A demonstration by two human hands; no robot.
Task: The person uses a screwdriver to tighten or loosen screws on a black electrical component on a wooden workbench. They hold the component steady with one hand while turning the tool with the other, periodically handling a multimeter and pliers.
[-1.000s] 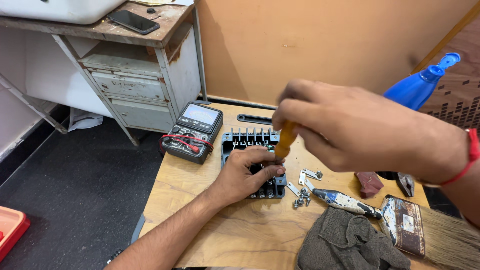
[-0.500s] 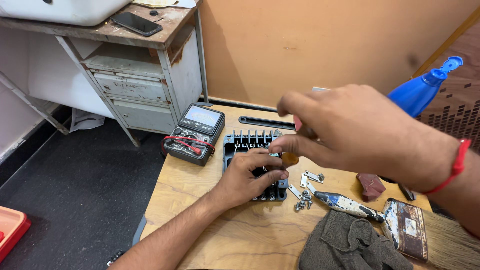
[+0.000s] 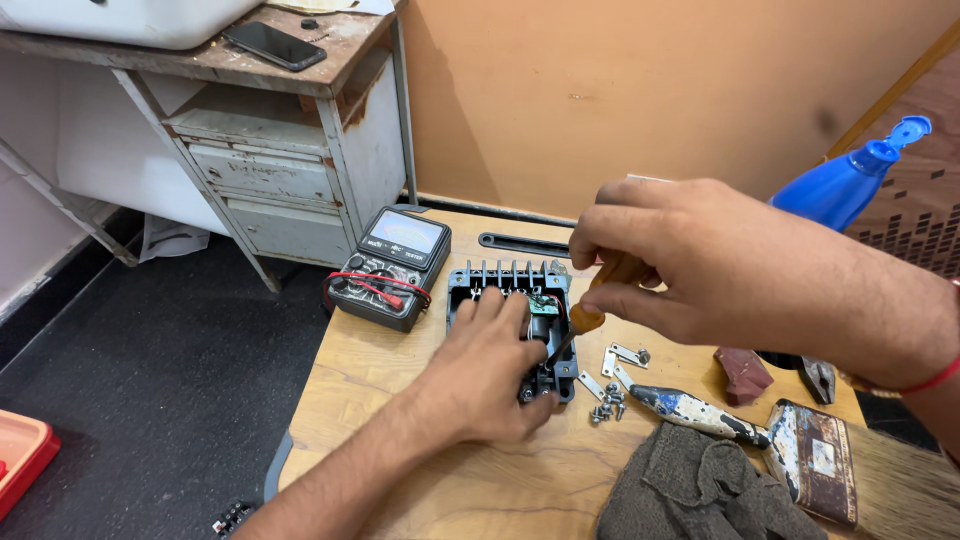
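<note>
My left hand lies flat on a black finned plastic housing on the wooden table, pinning it down. A small green circuit board shows inside the housing. My right hand grips a screwdriver with an amber wooden handle; its dark shaft slants down to the housing's right side, just beside my left fingers. The tip is hidden by the housing and my hand.
A black multimeter with red leads sits left of the housing. Loose screws and metal brackets, a paint-stained brush, a grey rag, a blue spray bottle and a black strip are nearby. A rusty desk carries a phone.
My right hand has shifted right and lower with the screwdriver, tilting it so the shaft now slants into the housing. My left hand stays pressed on the housing.
</note>
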